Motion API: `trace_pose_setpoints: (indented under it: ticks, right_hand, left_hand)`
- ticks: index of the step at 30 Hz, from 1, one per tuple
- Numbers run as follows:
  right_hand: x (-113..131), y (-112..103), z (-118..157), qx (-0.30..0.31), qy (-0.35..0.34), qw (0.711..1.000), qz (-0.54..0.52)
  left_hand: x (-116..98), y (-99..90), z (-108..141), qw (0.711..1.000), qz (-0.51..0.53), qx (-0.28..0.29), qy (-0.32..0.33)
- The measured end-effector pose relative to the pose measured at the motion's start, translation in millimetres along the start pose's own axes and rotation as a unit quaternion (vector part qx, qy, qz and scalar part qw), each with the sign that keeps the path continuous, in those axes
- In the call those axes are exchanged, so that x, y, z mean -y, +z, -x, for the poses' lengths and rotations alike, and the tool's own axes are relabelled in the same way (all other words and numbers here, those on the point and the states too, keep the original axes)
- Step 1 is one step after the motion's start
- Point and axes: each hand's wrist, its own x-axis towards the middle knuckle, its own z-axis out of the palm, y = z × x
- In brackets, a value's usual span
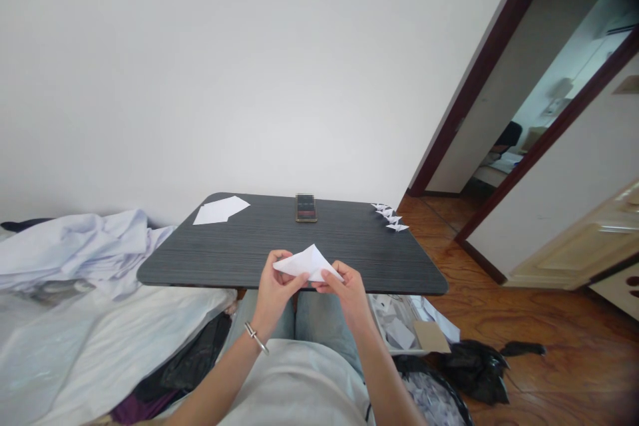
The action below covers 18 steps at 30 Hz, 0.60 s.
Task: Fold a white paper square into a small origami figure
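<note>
A folded white sheet of paper (310, 261), roughly triangular with its point facing away from me, is held up over the table's near edge. My left hand (277, 283) grips its left side, thumb on the near face and fingers behind. On the other side my right hand (344, 286) pinches the lower right part, with the thumb pressed on the paper. Fingers behind the paper are partly hidden. Beyond it, white paper sheets (219, 210) lie at the table's far left. Several small folded paper figures (390, 216) stand in a row at the right edge.
A phone (305, 208) lies near the back of the dark table (200, 259). White cloth (74, 253) is heaped at left. Below right are a box of papers (399, 326), a bin of paper scraps (432, 399) and a black plastic bag (476, 369). The wall (274, 80) stands behind.
</note>
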Motion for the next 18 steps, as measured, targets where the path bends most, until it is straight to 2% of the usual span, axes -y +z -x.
trace_pose_setpoints:
  ticks: [8,18]
  right_hand:
    - [-0.8,0.0,-0.3,0.014,0.005,1.000,-0.006]
    - [1.7,2.7,3.2,-0.018,-0.025,0.999,0.012]
  left_hand:
    - [-5.4,2.1,2.1,1.000,-0.016,-0.016,-0.004]
    - [-8.8,6.2,6.0,0.999,-0.004,-0.033,-0.014]
